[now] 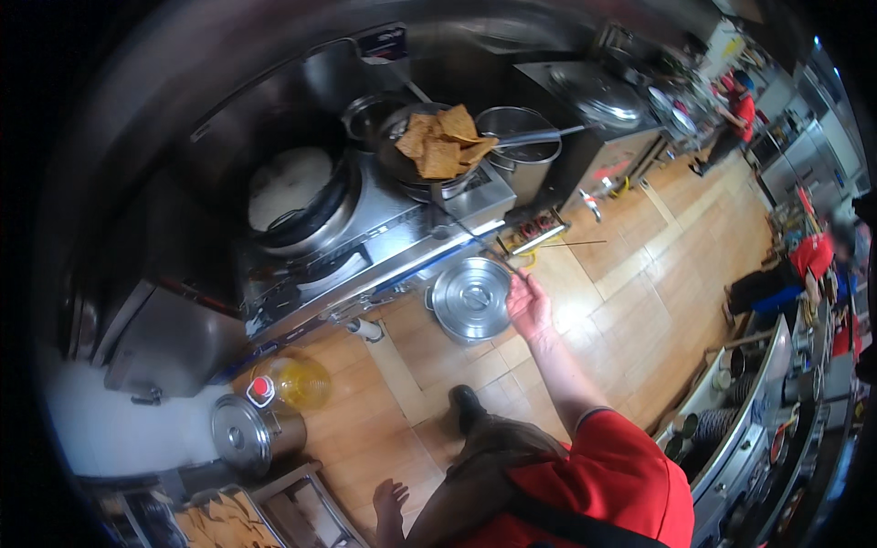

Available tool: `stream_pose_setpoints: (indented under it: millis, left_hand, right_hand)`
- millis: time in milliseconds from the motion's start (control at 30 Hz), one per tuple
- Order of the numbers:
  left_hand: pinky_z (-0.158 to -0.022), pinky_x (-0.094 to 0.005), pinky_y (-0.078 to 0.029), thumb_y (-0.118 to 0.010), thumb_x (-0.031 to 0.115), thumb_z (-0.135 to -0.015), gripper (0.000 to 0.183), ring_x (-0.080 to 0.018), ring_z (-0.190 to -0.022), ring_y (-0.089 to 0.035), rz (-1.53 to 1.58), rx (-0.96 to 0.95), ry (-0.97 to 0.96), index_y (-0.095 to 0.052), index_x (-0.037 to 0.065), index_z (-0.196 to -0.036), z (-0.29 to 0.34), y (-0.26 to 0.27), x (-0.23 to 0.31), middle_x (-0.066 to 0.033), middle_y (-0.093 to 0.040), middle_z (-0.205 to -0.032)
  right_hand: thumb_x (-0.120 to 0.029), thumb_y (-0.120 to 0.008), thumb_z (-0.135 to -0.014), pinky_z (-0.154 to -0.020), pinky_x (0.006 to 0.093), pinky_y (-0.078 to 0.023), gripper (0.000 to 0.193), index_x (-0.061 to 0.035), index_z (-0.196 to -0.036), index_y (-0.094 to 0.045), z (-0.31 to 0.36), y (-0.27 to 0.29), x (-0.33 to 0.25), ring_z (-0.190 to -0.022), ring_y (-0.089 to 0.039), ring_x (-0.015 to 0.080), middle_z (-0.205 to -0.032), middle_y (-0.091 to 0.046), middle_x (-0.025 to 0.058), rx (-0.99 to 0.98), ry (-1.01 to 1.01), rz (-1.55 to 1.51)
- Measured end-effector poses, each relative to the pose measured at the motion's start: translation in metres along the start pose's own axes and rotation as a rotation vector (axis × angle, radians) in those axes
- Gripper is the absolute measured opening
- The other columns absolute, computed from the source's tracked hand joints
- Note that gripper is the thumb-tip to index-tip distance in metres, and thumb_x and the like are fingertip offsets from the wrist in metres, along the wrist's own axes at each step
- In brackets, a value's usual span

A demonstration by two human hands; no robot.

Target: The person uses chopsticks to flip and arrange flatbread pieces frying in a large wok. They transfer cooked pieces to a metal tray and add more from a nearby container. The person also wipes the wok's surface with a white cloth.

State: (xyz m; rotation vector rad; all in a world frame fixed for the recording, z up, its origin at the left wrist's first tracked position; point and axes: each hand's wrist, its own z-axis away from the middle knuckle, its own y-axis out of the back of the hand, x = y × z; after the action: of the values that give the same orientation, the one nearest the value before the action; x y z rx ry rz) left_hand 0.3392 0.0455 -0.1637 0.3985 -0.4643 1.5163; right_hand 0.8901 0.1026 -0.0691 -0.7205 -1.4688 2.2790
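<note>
A commercial kitchen seen from above. The right hand (528, 306), fingers pinched on long thin wooden chopsticks (548, 245), reaches toward the steel stove tabletop (402, 224), keeping its distance from the heat. There a round wire strainer (429, 151) holds golden-brown fried squares (443, 139), seemingly lifted to drain. The left hand (391, 504) hangs spread and empty. A lidded steel pot (470, 300) stands on the wooden floor (639, 274).

I'm looking down into a commercial kitchen. On the far left stands a steel wok range (365, 228) with a big wok (292, 187) and a strainer of fried golden pieces (443, 139). Lidded stockpots (471, 300) sit on the wooden floor (630, 274), and red-shirted workers (742, 114) stand at steel counters (749, 429) to the right.
</note>
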Motion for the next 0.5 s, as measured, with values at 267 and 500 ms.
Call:
stream_pose_setpoints:
  millis: [267, 500]
  left_hand:
    - [-0.075, -0.0304, -0.050, -0.055, 0.017, -0.093, 0.019, -0.0185, -0.085, -0.063, -0.374, -0.408, -0.418, -0.063, 0.000, -0.098, 0.021, -0.157, 0.079, -0.0097, -0.065, -0.089]
    - [-0.094, -0.0393, -0.044, -0.065, 0.022, -0.086, 0.053, -0.0293, -0.111, -0.053, -1.228, -0.909, -0.943, -0.044, 0.000, -0.130, 0.074, -0.315, 0.069, -0.0179, -0.050, -0.122]
  right_hand:
    - [-0.028, -0.049, -0.096, -0.074, 0.0339, -0.051, 0.027, -0.0097, -0.114, -0.059, 0.077, -0.016, -0.015, -0.087, -0.064, 0.0207, -0.099, -0.068, 0.0063, -0.139, -0.173, -0.053]
    - [-0.028, -0.043, -0.099, -0.080, 0.0339, -0.048, 0.028, -0.0109, -0.112, -0.060, 0.140, -0.076, -0.156, -0.094, -0.062, 0.0190, -0.103, -0.068, 0.0044, -0.459, 0.273, -0.357]
